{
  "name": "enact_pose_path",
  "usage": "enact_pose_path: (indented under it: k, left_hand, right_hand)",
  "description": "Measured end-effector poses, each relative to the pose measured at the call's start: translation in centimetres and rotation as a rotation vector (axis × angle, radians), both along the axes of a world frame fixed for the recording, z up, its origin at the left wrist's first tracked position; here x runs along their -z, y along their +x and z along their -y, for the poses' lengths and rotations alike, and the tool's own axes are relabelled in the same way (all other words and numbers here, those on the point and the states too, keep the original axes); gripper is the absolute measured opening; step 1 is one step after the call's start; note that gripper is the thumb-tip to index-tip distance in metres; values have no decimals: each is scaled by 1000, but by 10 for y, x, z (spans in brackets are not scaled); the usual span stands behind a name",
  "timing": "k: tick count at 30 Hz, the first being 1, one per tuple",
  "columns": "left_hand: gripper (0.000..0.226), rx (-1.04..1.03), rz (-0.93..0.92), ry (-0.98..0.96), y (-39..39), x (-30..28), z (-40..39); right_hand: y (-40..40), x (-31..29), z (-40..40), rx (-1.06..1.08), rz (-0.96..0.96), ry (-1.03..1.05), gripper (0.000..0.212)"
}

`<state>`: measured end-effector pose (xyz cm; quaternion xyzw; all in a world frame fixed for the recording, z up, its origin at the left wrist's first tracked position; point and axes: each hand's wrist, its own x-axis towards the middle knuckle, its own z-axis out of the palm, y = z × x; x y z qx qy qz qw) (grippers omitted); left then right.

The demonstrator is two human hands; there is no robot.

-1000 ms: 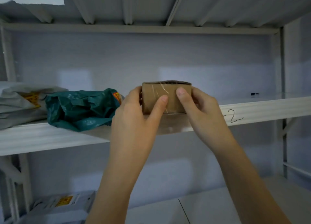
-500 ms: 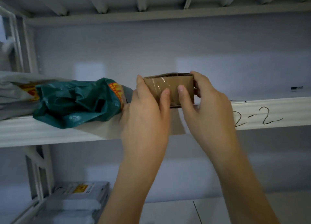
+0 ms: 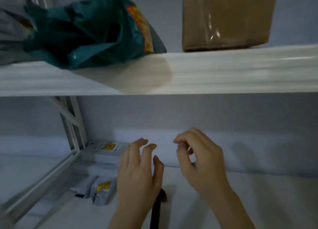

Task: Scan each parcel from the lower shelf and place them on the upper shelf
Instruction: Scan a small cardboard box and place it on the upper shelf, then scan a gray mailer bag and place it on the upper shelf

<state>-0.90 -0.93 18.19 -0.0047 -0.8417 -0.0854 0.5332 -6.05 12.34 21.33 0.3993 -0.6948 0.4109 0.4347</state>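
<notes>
A small brown cardboard box [image 3: 225, 18] wrapped in clear tape stands on the upper shelf [image 3: 223, 73], to the right of a crumpled teal parcel bag [image 3: 86, 32]. Both hands hang below that shelf, over the lower shelf [image 3: 258, 194]. My left hand [image 3: 139, 173] is empty, fingers spread and loosely bent. My right hand [image 3: 197, 159] is empty too, fingers loosely curled. On the lower shelf at the left lie grey parcel bags with yellow labels [image 3: 101, 189] and another grey parcel [image 3: 106, 148] behind. A dark object [image 3: 157, 209] shows partly below my left hand.
A grey bag [image 3: 12, 27] lies at the far left of the upper shelf. A white metal upright [image 3: 74, 125] and a rail [image 3: 39, 182] frame the lower shelf's left side. A grey wall backs both shelves.
Both hands let go of the cardboard box, which stays on the upper shelf, and dropped down to the lower shelf. The view tilted downward.
</notes>
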Motion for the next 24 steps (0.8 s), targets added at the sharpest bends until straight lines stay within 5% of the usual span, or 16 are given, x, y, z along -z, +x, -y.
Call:
enact_pose_path:
  k: [6, 14, 21, 24]
  left_hand:
    - [28, -185, 395, 167, -14, 79, 83]
    - [19, -222, 664, 343, -20, 137, 190]
    - [39, -248, 759, 398, -65, 140, 298]
    - [47, -255, 797, 394, -93, 136, 338]
  right_hand:
    - [-28, 71, 57, 23, 472, 470, 20]
    - [-34, 137, 160, -78, 964, 758, 29]
    - [-81, 140, 255, -147, 1295, 408, 9]
    - [-112, 153, 283, 2, 1475, 315, 62]
